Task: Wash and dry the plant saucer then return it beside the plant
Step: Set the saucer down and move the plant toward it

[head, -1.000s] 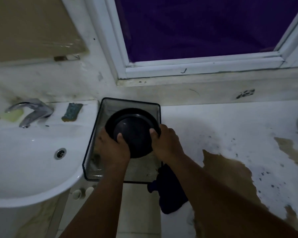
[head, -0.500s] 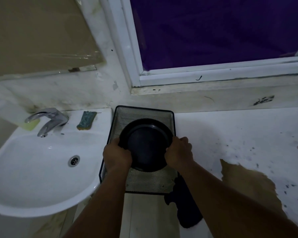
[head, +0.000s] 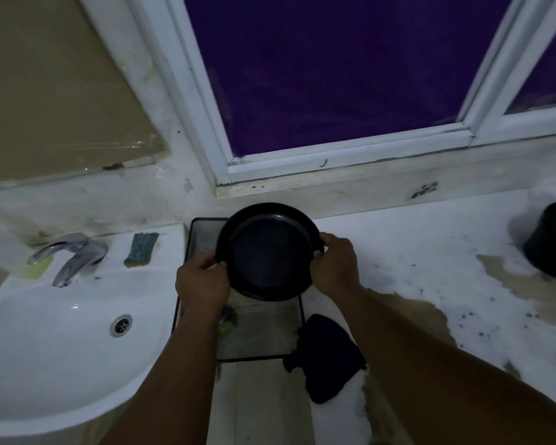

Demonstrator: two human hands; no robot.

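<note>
The 2 hands, left hand (head: 203, 285) and right hand (head: 336, 268), grip the black saucer (head: 267, 252) by its opposite rims (tilted toward the camera) above the mesh tray (head: 260, 332).

The round black plastic saucer (head: 267, 252) shows a smooth semi-matt finish, the black wire-mesh metal tray (head: 260, 332) a fine perforated texture, the chrome tap (head: 68, 255) and white ceramic basin (head: 45, 342) glossy surfaces, the white countertop (head: 430, 284) worn, peeling paint
</note>
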